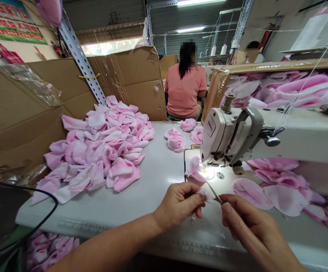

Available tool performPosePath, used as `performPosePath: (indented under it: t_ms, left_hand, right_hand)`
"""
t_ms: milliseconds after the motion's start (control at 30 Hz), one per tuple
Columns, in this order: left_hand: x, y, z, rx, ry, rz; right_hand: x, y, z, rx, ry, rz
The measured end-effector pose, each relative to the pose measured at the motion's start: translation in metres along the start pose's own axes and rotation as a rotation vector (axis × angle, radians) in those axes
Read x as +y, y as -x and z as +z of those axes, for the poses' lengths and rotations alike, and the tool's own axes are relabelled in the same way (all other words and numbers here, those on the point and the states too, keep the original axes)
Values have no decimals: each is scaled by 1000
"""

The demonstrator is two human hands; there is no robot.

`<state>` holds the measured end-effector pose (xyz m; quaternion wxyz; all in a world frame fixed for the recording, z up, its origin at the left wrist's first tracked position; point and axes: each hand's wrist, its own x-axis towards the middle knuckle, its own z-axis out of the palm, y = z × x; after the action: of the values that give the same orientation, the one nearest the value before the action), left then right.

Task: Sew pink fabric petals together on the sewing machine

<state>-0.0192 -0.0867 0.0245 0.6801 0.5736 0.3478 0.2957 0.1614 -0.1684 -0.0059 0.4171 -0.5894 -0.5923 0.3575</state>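
the left hand (177,206) is pinching a scrap of pale pink fabric (205,194) at lower centre, the right hand (249,223) is gripping small scissors (215,193) right beside it, and a white sewing machine (229,132) is standing just above them on the worktop (155,177).

A heap of fabric pieces (95,151) lies on the left side of the table (101,211), before a cardboard box (129,83). A sewing machine (229,136) stands at the right, with small fabric bundles (175,139) just left of it and the left hand (177,204) and right hand (251,223) before it. A seated person (185,83) is beyond the far edge.
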Motion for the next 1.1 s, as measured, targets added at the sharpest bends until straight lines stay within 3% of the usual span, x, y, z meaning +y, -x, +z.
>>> performPosePath:
  t_ms: [133,333,633,767,867,1000,1100]
  left_hand:
    - [-4,0,-1,9,-5,-6]
    - [-9,-1,-2,15,41,-22]
    - [-5,-3,-1,-15,60,-54]
    - [-2,-4,-8,-87,-75,-93]
    - [9,-13,-20,-75,-456,109]
    - [18,-42,-34,-92,-965,655]
    - [12,-65,-37,-143,-1209,794]
  right_hand:
    - [-6,1,3,-46,103,-104]
    - [-8,-1,5,-6,153,-195]
    - [-8,-4,2,-36,209,-214]
    - [-9,-5,-3,-111,198,-223]
    - [-9,-5,-8,-156,188,-134]
    - [-1,-6,-13,-196,137,27]
    - [9,-9,-14,-224,61,162]
